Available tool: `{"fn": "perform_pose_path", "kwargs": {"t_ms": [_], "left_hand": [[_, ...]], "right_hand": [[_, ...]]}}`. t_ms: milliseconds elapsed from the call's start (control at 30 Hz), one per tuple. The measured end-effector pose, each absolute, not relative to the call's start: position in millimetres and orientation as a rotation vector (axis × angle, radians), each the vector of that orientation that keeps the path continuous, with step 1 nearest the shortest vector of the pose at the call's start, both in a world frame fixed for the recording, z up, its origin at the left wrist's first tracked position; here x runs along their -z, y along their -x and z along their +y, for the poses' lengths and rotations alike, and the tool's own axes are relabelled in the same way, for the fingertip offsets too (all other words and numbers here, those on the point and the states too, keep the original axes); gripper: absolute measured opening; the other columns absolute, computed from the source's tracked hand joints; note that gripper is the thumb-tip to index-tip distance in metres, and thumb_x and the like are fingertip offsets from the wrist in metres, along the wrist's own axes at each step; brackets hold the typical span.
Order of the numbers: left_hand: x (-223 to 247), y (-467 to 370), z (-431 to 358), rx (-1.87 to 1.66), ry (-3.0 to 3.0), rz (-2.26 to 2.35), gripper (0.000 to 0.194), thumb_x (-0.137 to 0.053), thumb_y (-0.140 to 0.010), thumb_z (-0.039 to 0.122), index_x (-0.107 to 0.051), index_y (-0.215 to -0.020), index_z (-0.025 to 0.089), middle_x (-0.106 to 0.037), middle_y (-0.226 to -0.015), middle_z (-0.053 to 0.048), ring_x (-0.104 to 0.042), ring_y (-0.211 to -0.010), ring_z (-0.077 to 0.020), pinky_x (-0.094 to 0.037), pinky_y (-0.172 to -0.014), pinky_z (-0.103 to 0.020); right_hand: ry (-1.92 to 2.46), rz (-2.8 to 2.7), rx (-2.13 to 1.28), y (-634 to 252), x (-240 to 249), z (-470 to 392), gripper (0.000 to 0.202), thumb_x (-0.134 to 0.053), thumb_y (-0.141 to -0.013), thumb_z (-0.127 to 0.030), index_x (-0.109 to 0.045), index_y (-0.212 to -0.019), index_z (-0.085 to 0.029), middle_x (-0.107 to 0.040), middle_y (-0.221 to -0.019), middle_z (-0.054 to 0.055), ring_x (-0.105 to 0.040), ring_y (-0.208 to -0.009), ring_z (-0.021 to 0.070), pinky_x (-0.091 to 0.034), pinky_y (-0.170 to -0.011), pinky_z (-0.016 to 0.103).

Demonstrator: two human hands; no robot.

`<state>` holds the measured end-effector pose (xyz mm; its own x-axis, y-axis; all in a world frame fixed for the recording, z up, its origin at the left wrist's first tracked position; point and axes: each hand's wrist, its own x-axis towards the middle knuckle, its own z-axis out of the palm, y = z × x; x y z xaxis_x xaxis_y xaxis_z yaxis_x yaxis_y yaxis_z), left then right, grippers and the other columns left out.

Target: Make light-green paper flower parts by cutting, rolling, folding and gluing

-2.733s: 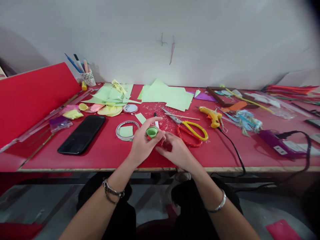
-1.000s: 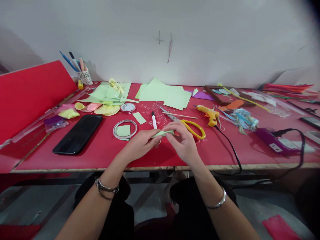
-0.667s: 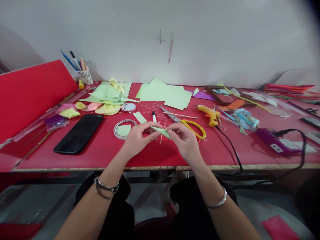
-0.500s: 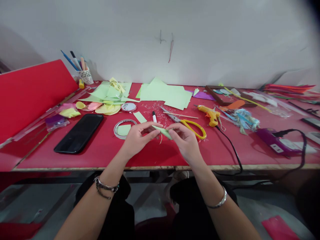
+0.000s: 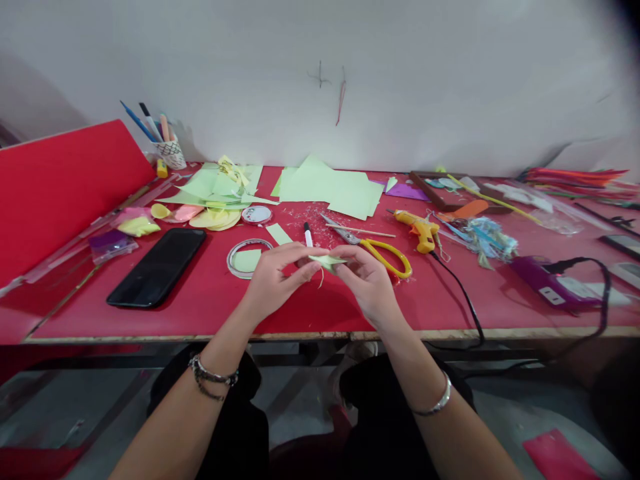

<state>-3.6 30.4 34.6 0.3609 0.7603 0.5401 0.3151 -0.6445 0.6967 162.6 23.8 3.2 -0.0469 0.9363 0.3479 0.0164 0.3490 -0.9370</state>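
- Over the table (image 5: 200, 320), close to its front edge, what's up with that bit of green paper (image 5: 326, 261)?
- It's up in the air between both hands. The left hand (image 5: 273, 280) has one end pinched thumb-to-finger, the right hand (image 5: 369, 280) has the other end the same way.
- So, finished or nah?
- Partway, I'd guess. Looks bent or folded, but fingers cover the ends so I can't tell the full shape. Thin pale thread (image 5: 321, 279) hangs under it, no clue if it's attached.
- And what's left?
- Hard to say tbh. Loose strip (image 5: 279, 234) near the marker (image 5: 308, 235), plus a small piece (image 5: 247, 259) inside the tape ring (image 5: 231, 261). Both lie flat, so I'd call them cut but not folded. Scissors (image 5: 367, 244) and glue gun (image 5: 424, 233) are lying down, in neither hand.
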Motion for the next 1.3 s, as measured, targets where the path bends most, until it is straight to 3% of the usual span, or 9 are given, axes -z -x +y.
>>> {"fn": "perform_pose_path", "kwargs": {"t_ms": [100,200,333,467,633,767,967,1167,1300], "left_hand": [[-32,0,29,-1.283,-2.265,0.921,0.018,-0.056,-0.080,0.027,-0.066,-0.092,0.020,-0.066,-0.081,-0.003,-0.058,-0.073,-0.0116,-0.045,-0.068,-0.022],[-29,-3,28,-1.326,-2.301,0.909,0.017,-0.057,-0.079,0.026,-0.066,-0.092,0.019,-0.063,-0.076,-0.002,-0.055,-0.066,-0.0096,-0.044,-0.062,-0.021],[-26,-3,29,-1.341,-2.331,0.886,0.017,-0.057,-0.079,0.025,-0.067,-0.091,0.018,-0.061,-0.070,-0.001,-0.053,-0.062,-0.0090,-0.043,-0.059,-0.021],[-26,-3,29,-1.347,-2.355,0.885,0.017,-0.057,-0.079,0.023,-0.067,-0.091,0.017,-0.060,-0.070,-0.001,-0.053,-0.062,-0.0086,-0.042,-0.058,-0.020],[-31,-1,28,-1.369,-2.151,1.019,0.015,-0.055,-0.079,0.024,-0.066,-0.086,0.016,-0.065,-0.074,-0.001,-0.057,-0.061,-0.0088,-0.044,-0.058,-0.019],[-28,4,34,-1.096,-1.965,1.110,0.024,-0.051,-0.081,0.030,-0.060,-0.098,0.016,-0.066,-0.079,-0.003,-0.060,-0.062,-0.0114,-0.047,-0.058,-0.021],[-17,-2,35,-0.783,-2.118,0.973,0.030,-0.051,-0.079,0.023,-0.051,-0.109,0.019,-0.064,-0.086,-0.003,-0.061,-0.076,-0.0144,-0.047,-0.067,-0.025],[-15,-4,36,-1.009,-2.236,0.760,0.020,-0.046,-0.078,0.010,-0.058,-0.094,0.016,-0.061,-0.094,-0.007,-0.057,-0.090,-0.0168,-0.045,-0.079,-0.029],[-18,-2,38,-1.136,-2.285,0.704,0.025,-0.050,-0.077,0.009,-0.059,-0.099,0.018,-0.061,-0.098,-0.007,-0.056,-0.093,-0.0171,-0.045,-0.081,-0.030]], "right_hand": [[0.935,-1.333,-1.116,-160,-1,24,0.018,-0.058,-0.074,-0.024,-0.056,-0.092,-0.022,-0.061,-0.091,0.001,-0.060,-0.082,0.0128,-0.050,-0.076,0.029],[0.919,-1.207,-1.297,-157,-1,24,0.025,-0.062,-0.071,-0.027,-0.053,-0.094,-0.022,-0.058,-0.095,0.001,-0.060,-0.084,0.0130,-0.052,-0.075,0.029],[0.920,-1.135,-1.513,-153,-3,22,0.028,-0.063,-0.070,-0.031,-0.051,-0.093,-0.022,-0.059,-0.086,0.000,-0.061,-0.077,0.0120,-0.054,-0.071,0.030],[0.917,-1.149,-1.519,-151,-3,21,0.024,-0.062,-0.071,-0.031,-0.052,-0.090,-0.021,-0.061,-0.082,-0.001,-0.061,-0.077,0.0117,-0.053,-0.072,0.029],[0.913,-1.209,-1.194,-154,-1,23,0.022,-0.061,-0.071,-0.024,-0.052,-0.091,-0.021,-0.059,-0.080,-0.001,-0.058,-0.074,0.0107,-0.049,-0.071,0.026],[0.956,-1.258,-0.833,-159,-4,21,0.019,-0.056,-0.074,-0.018,-0.051,-0.092,-0.022,-0.055,-0.078,-0.002,-0.054,-0.071,0.0099,-0.046,-0.065,0.023],[0.970,-1.661,-0.270,-158,-9,15,0.019,-0.054,-0.075,-0.011,-0.052,-0.091,-0.022,-0.056,-0.078,0.000,-0.052,-0.069,0.0119,-0.046,-0.065,0.027],[0.633,-1.977,0.056,-156,-10,6,0.039,-0.052,-0.075,-0.009,-0.045,-0.111,-0.024,-0.059,-0.100,0.005,-0.056,-0.092,0.0173,-0.050,-0.076,0.033],[0.589,-1.772,-0.024,-161,-12,0,0.053,-0.054,-0.069,-0.013,-0.040,-0.119,-0.025,-0.050,-0.109,0.008,-0.055,-0.089,0.0192,-0.052,-0.064,0.034]]}}
